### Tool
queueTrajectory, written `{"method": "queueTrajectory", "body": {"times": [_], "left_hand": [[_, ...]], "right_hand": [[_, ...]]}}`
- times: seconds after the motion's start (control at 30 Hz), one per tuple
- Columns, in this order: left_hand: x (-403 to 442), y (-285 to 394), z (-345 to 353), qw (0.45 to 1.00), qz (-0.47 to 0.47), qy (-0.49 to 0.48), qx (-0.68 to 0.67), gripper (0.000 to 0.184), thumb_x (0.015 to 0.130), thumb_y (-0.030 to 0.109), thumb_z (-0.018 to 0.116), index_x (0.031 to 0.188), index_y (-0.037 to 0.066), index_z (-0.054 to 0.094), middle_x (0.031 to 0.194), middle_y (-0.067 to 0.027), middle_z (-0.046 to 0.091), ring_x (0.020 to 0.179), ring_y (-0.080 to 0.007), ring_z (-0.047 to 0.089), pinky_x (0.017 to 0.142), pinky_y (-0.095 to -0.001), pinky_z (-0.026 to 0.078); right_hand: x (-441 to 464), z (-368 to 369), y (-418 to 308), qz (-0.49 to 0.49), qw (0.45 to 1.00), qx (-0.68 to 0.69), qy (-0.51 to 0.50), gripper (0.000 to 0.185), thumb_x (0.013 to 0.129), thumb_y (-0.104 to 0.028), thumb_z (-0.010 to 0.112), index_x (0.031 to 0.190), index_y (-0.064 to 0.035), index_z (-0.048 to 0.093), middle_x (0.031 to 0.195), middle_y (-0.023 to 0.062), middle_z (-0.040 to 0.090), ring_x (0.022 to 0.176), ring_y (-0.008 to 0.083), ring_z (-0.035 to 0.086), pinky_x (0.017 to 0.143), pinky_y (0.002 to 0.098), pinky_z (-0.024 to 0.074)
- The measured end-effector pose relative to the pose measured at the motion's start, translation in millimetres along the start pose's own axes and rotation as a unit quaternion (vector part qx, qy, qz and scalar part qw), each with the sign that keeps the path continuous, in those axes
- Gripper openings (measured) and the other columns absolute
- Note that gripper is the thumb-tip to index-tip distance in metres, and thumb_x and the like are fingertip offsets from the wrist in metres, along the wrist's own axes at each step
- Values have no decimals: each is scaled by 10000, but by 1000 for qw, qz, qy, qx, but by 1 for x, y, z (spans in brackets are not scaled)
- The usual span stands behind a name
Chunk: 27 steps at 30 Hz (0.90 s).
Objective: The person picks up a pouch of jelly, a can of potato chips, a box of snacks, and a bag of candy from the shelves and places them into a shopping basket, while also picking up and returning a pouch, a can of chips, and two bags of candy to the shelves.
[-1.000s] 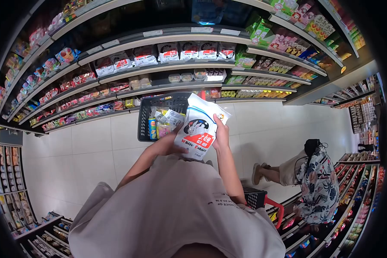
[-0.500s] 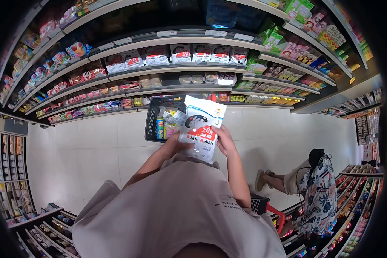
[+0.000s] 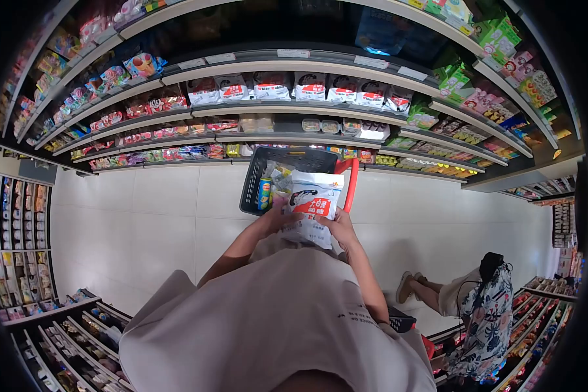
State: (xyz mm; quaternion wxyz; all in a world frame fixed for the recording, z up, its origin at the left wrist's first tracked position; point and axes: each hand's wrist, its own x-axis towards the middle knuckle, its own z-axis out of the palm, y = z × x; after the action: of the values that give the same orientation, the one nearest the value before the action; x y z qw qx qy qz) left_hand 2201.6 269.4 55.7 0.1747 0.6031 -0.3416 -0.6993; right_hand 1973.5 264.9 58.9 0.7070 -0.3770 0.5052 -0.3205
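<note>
A white bag of White Rabbit candy (image 3: 317, 189) with a red label is held in front of my body. My left hand (image 3: 274, 221) grips its lower left side, and some of its fingers are hidden behind the bag. On the lower right edge, my right hand (image 3: 339, 228) has its thumb over the front. Just beyond the bag, a dark shopping basket (image 3: 247, 188) with a red handle (image 3: 352, 186) stands on the floor. Inside it are a blue-green can (image 3: 264, 195) and clear plastic packages (image 3: 281, 175), partly covered by the bag.
Curved-looking shelves of snacks stretch across the front, with a row of similar White Rabbit bags (image 3: 310, 85). A person in a patterned shirt (image 3: 490, 320) is at the right, near another shelf. A second basket (image 3: 400, 319) shows beside my right side.
The candy bag has come lower, and its top leans away more. My right hand has slid down its edge. The view has shifted, and the basket's red handle shows more fully.
</note>
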Motion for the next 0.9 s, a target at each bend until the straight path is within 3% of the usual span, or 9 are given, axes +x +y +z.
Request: {"method": "queueTrajectory", "body": {"times": [0.1,0.3,0.37,0.47,0.53,0.6,0.63,0.8,0.9], "left_hand": [[-3,27,-25,985,-19,-104,-135,716,820,306,716,1372,25,356,1268,-134,547,1059,-260,594,912,-390,480],[60,7,-120,911,-28,-228,-344,415,880,159,626,1257,39,499,1174,-117,610,1052,-251,614,890,-403,519],[61,17,-153,911,-22,-203,-359,402,866,113,628,1241,32,507,1165,-126,615,1034,-258,625,901,-408,518],[79,33,-205,915,52,-68,-394,369,801,12,678,1154,27,574,1045,-117,663,899,-262,672,781,-423,571],[111,43,-248,930,146,30,-336,359,763,-57,672,1104,35,603,1017,-106,672,863,-236,676,770,-390,573],[150,59,-301,965,147,147,-158,344,714,-45,705,1041,35,638,936,-70,684,784,-172,663,647,-317,550],[172,69,-322,953,216,157,-144,346,699,-29,725,1029,38,645,905,-55,686,748,-146,647,589,-295,528],[269,145,-400,915,340,175,-129,419,740,-8,715,1133,58,583,960,-26,653,768,-128,600,676,-300,506],[338,138,-444,855,389,291,180,345,797,13,666,1129,26,571,1026,-65,618,855,-138,565,743,-273,479]], "right_hand": [[14,28,-23,-45,999,-13,-22,302,803,-3,686,1095,-2,607,1042,78,667,930,142,628,837,300,496],[88,93,-31,-113,985,-116,-68,447,804,-17,691,1217,12,524,1083,92,642,983,142,590,856,294,476],[118,116,-27,-135,982,-111,-64,508,814,-47,687,1271,15,472,1144,133,608,1014,167,579,866,296,470],[146,148,-29,-133,969,-205,27,582,860,-191,679,1328,18,403,1217,164,548,1066,216,570,882,325,477],[155,154,-33,-96,972,-211,27,571,860,-190,679,1318,22,413,1207,164,556,1057,216,577,882,325,477],[153,157,-44,-32,977,-207,31,474,863,-161,661,1254,34,477,1148,155,592,1021,209,599,872,318,481],[154,151,-33,-29,978,-205,38,474,863,-161,661,1254,34,477,1148,155,592,1021,209,599,872,318,481],[129,105,47,65,958,-247,133,346,847,-63,602,1169,46,543,1027,147,658,954,199,629,854,313,486],[93,92,67,101,941,-270,180,332,847,-76,596,1153,47,558,1021,155,663,947,211,636,837,320,495]]}}
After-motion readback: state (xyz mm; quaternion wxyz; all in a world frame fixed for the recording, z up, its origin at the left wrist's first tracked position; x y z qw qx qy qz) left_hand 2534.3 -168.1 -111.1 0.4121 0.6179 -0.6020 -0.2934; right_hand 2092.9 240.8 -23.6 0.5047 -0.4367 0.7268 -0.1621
